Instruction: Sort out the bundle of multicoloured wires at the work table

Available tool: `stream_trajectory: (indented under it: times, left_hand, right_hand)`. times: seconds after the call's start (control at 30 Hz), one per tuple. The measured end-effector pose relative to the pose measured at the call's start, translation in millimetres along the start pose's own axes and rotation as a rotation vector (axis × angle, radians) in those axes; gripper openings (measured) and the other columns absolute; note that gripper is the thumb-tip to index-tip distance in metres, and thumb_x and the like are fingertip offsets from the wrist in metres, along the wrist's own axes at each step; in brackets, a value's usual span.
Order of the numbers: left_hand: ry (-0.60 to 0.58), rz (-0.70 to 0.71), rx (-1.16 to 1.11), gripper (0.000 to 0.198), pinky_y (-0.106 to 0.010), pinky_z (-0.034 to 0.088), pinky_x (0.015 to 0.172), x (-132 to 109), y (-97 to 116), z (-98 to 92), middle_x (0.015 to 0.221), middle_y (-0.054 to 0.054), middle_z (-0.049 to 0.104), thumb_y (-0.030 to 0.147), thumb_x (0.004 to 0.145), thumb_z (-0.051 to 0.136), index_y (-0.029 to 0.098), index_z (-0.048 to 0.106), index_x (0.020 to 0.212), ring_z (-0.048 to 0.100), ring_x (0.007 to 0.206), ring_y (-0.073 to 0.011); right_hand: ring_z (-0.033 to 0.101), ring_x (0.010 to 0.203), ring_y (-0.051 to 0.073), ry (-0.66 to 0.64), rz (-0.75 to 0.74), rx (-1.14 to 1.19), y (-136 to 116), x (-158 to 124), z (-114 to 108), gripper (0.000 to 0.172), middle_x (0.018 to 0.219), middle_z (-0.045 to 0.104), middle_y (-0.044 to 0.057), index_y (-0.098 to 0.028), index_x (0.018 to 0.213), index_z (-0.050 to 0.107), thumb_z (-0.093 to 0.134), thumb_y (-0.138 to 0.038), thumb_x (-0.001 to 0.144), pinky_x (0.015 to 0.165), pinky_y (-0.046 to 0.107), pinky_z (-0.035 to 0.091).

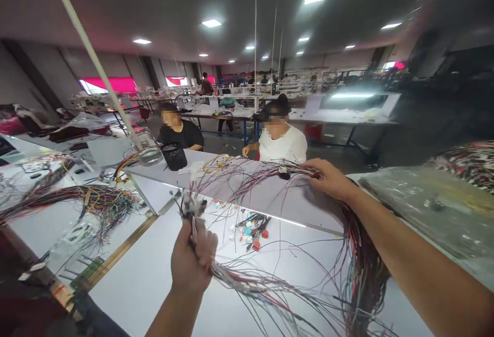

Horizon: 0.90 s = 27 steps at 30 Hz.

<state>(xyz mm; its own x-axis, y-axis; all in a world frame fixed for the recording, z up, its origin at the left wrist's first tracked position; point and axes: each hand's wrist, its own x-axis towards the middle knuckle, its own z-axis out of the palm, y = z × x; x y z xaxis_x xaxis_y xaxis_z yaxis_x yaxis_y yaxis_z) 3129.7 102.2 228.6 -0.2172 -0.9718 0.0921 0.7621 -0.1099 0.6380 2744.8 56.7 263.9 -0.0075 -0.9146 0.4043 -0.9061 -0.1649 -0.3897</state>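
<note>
Head view: left hand (193,259), grip closed tight around a wire bundle (247,280), raised above the white worktop (154,270). Right hand (328,177), fingers curled over more wires (270,172), farther back. Loose connectors (252,231) lie between.

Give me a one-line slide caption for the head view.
Left hand grips a wire bundle upright; right hand holds its far strands above the white table.

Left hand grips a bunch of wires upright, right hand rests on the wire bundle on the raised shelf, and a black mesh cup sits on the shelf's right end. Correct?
Not quite: the head view shows the black mesh cup at the raised shelf's left end. The rest holds.
</note>
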Motion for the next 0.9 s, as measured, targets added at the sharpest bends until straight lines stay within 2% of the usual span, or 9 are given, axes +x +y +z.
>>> stream_trajectory:
  times: [0.07,0.13,0.27,0.33,0.4,0.5,0.57,0.73,0.9]
  left_hand:
    - [-0.01,-0.14,0.036,0.024,-0.017,0.025,0.035,1,3,-6.5,0.038,0.008,0.028,0.039,0.087,0.057,0.018,0.064,0.08,0.022,0.032,-0.0043]
    - [-0.176,-0.312,0.143,0.027,-0.016,0.019,0.035,-1,3,-13.2,0.038,0.007,0.028,0.04,0.086,0.059,0.015,0.063,0.077,0.022,0.033,-0.0042]
    - [-0.443,-0.546,0.284,0.034,-0.019,0.03,0.038,-10,-1,-21.2,0.047,0.001,0.046,0.047,0.077,0.068,0.014,0.064,0.079,0.04,0.038,-0.0078]
    - [-0.509,-0.715,0.386,0.037,-0.02,0.033,0.04,-15,-5,-20.0,0.048,0.003,0.043,0.049,0.075,0.07,0.013,0.064,0.083,0.035,0.037,-0.006]
    - [-0.448,-0.79,0.483,0.04,-0.017,0.023,0.038,-20,-10,-17.1,0.049,0.007,0.034,0.05,0.077,0.067,0.012,0.062,0.09,0.022,0.039,-0.0029]
    - [-0.256,-0.737,0.607,0.048,-0.018,0.008,0.038,-29,-22,-13.6,0.052,0.009,0.027,0.062,0.079,0.058,0.016,0.056,0.095,0.012,0.041,-0.0027]
    - [-0.2,-0.714,0.708,0.058,-0.019,0.009,0.038,-33,-30,-12.5,0.05,0.009,0.028,0.071,0.074,0.056,0.016,0.054,0.092,0.013,0.04,-0.0027]
    - [-0.104,-0.589,0.609,0.067,-0.018,0.01,0.04,-36,-43,-9.8,0.048,0.011,0.026,0.076,0.062,0.062,0.015,0.052,0.089,0.014,0.041,-0.002]
    - [0.078,-0.575,0.335,0.057,-0.014,0.014,0.037,-42,-46,-19.1,0.046,0.009,0.032,0.065,0.062,0.073,0.015,0.057,0.084,0.021,0.038,-0.0004]
  right_hand:
    - [0.06,0.1,0.02,-0.182,-0.086,0.166,-31,-10,-4,0.027,0.105,0.068,0.002,-0.024,0.103,0.068,0.051,-0.03,0.082,0.091,0.033,0.045]
    - [0.063,0.091,0.017,-0.292,-0.114,0.24,-62,-20,-4,0.026,0.098,0.07,0.001,-0.026,0.101,0.069,0.049,-0.034,0.086,0.081,0.031,0.049]
    - [0.06,0.078,0.015,-0.231,-0.022,0.32,-110,-34,10,0.032,0.094,0.068,0.003,-0.024,0.114,0.06,0.054,-0.031,0.084,0.072,0.031,0.049]
    - [0.059,0.078,0.014,-0.356,0.021,0.668,-123,-38,18,0.043,0.105,0.065,0.005,-0.023,0.121,0.052,0.061,-0.03,0.079,0.067,0.029,0.049]
    - [0.058,0.073,0.01,-0.39,0.116,1.125,-126,-39,22,0.05,0.117,0.06,0.007,-0.025,0.125,0.048,0.065,-0.031,0.078,0.056,0.022,0.047]
    - [0.043,0.049,0.003,-0.019,0.445,1.583,-112,-38,16,0.029,0.089,0.063,0.001,-0.023,0.106,0.055,0.065,-0.029,0.08,0.037,0.013,0.033]
    - [0.03,0.04,0.001,0.214,0.576,1.685,-97,-41,4,0.016,0.064,0.051,-0.006,-0.021,0.09,0.056,0.067,-0.024,0.078,0.032,0.011,0.026]
    - [0.027,0.037,0.003,0.295,0.432,1.638,-58,-65,-29,0.022,0.054,0.039,-0.009,-0.021,0.108,0.058,0.06,-0.023,0.085,0.03,0.011,0.029]
    - [0.024,0.033,0.001,0.746,0.629,1.66,-2,-81,-43,0.018,0.045,0.028,-0.012,-0.019,0.079,0.05,0.045,-0.002,0.082,0.031,0.008,0.026]
